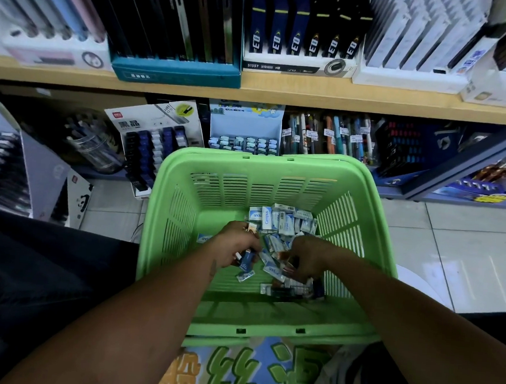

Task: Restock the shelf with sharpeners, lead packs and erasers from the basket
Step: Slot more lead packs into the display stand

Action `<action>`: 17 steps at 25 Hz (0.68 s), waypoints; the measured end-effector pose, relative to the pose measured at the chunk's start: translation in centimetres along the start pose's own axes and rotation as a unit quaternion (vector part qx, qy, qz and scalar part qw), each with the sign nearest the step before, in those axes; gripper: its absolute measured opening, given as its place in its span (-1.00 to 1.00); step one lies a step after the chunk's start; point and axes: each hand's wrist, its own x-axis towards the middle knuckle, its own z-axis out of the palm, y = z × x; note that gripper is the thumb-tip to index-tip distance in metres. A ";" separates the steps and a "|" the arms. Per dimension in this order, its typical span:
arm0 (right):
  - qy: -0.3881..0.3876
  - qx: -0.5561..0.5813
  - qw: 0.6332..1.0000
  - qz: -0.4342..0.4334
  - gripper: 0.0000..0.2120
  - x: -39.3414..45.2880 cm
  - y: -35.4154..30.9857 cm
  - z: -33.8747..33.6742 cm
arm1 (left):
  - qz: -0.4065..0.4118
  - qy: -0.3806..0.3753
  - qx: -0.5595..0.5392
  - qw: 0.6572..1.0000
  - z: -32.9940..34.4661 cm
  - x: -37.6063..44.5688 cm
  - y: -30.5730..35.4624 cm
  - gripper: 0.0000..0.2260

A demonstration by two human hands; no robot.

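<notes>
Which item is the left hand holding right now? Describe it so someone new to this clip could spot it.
Start at the green basket on the floor below the wooden shelf. Both hands are down among its small packs; the left hand grips a small dark blue pack. It stands out from the mostly white and light blue Campus erasers piled beyond it.

"Campus" on the erasers [266,218] — "51357" and "HB" on the lead-pack display box [297,68].

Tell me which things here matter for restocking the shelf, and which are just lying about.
Part of the job: green basket; small packs heaped in it; left hand holding a dark blue pack; right hand; lower-shelf eraser display.

Lying about: pens; round clear tub; plastic bag.
</notes>
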 end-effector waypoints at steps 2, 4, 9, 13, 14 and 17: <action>0.021 0.151 0.988 -0.007 -0.92 -0.7 -0.4 -2.0 | -0.001 0.000 -0.058 0.998 -0.3 -0.6 0.6 -0.63; 0.064 0.267 0.962 -0.016 -0.90 -2.1 -1.2 -4.2 | 0.009 0.002 -0.094 0.996 -0.6 -1.7 1.6 -0.64; 0.140 0.402 0.905 -0.007 -0.70 -6.3 -2.9 -8.7 | 0.039 -0.070 -0.203 0.976 -0.8 -6.8 5.7 -0.64; 0.169 0.450 0.876 -0.042 -0.69 -11.0 -3.5 -11.8 | 0.097 -0.101 -0.228 0.963 0.0 -11.7 9.0 -0.62; 0.168 0.448 0.876 -0.054 -0.68 -12.2 -3.7 -12.3 | 0.110 -0.112 -0.225 0.962 0.4 -12.8 9.7 -0.64; 0.205 0.448 0.865 -0.096 -0.61 -16.4 -4.1 -13.5 | 0.155 -0.113 -0.213 0.958 2.1 -16.2 11.9 -0.60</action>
